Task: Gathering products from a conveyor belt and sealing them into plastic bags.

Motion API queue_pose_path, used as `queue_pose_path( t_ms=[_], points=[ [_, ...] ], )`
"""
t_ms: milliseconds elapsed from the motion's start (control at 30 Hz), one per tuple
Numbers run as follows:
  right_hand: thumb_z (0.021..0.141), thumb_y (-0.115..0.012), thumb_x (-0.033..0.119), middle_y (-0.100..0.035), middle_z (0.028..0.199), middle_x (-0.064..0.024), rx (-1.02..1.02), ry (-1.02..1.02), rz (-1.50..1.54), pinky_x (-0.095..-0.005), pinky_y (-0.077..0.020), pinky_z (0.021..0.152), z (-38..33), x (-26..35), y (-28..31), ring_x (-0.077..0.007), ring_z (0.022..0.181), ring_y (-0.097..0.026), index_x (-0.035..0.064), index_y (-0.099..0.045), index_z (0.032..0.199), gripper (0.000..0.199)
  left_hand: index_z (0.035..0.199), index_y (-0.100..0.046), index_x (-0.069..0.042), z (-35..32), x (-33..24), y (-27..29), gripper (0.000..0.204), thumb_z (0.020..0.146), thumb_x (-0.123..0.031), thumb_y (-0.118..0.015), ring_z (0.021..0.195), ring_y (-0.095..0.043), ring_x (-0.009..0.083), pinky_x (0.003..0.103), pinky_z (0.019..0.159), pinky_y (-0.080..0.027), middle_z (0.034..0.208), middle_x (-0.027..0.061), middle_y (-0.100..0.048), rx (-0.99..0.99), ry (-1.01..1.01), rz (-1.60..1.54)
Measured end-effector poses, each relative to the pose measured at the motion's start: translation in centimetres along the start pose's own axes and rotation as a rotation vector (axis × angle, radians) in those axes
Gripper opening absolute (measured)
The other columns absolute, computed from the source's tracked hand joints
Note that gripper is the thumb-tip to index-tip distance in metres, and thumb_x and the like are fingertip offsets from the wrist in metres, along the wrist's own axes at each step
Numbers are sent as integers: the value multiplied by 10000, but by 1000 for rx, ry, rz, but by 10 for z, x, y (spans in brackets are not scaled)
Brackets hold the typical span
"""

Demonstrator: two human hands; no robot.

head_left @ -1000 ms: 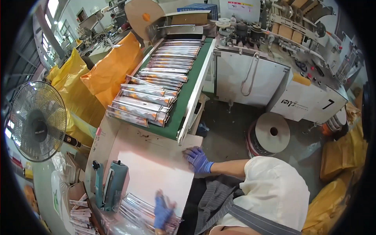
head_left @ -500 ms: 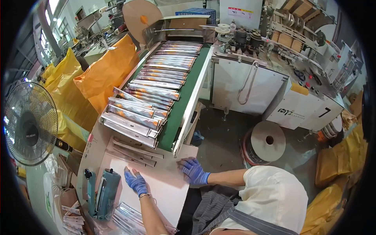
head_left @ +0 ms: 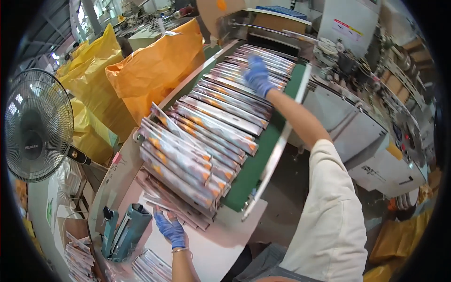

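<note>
Long flat packets point(head_left: 218, 122) with white and orange print lie overlapping in a row on a green conveyor belt point(head_left: 238, 191). My right hand point(head_left: 257, 76), in a blue glove, is stretched out over the far part of the row. Motion smears its fingers, so whether it touches or grips a packet does not show. At the belt's near end, my left hand point(head_left: 170, 230), also gloved in blue, is low over the pale tabletop point(head_left: 213, 249). Its fingers are extended toward the edges of the nearest packets, with nothing visibly held.
A teal bench-top sealer point(head_left: 126, 232) stands left of my left hand. More packets point(head_left: 152, 267) lie at the table's near edge, others in a box point(head_left: 81, 254). A fan point(head_left: 38, 124) and orange sack point(head_left: 157, 66) flank the belt's left; white machinery point(head_left: 376, 164) is on the right.
My right hand has moved from the table's right edge forward over the far packets. The view has shifted forward and tilted. My left hand stays low over the table, near the closest packets.
</note>
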State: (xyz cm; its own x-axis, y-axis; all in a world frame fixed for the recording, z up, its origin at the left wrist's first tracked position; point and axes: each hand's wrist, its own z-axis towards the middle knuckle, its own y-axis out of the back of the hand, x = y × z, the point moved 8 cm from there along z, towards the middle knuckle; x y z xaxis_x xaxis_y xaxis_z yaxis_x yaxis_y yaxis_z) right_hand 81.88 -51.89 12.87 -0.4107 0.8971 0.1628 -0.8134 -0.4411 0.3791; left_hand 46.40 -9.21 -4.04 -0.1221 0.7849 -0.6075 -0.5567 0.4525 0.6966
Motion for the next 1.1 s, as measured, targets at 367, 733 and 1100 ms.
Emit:
queue_pose_path(
  t_ms=[367, 733, 1100],
  points=[
    [746, -433, 667, -350, 1372, -140, 918, -659, -591, -524, -230, 1017, -3, -190, -87, -285, 1275, -323, 84, -342, 1342, 839, 1315, -340, 12, 20, -55, -30, 666, 892, -503, -363, 1197, -369, 358, 391, 1010, -284, 1298, 217, -390, 154, -7, -38],
    [722, -508, 150, -538, 988, -196, 713, -59, -196, -417, -465, 779, -45, 22, -61, -324, 928, -536, 23, -642, 859, 230, 1266, -372, 48, 13, -25, -27, 581, 908, -408, -411, 1139, -434, 307, 366, 971, -330, 1250, 190, -440, -27, 33, -170],
    [776, -523, 335, -599, 969, -218, 1111, 149, 330, -390, -452, 813, -125, 414, 58, -336, 921, -561, -20, -633, 921, 399, 1238, -402, 58, 57, 91, -35, 860, 715, -589, -618, 1057, -461, 251, 333, 903, -385, 1198, 174, -468, 19, 583, -932]
  ],
)
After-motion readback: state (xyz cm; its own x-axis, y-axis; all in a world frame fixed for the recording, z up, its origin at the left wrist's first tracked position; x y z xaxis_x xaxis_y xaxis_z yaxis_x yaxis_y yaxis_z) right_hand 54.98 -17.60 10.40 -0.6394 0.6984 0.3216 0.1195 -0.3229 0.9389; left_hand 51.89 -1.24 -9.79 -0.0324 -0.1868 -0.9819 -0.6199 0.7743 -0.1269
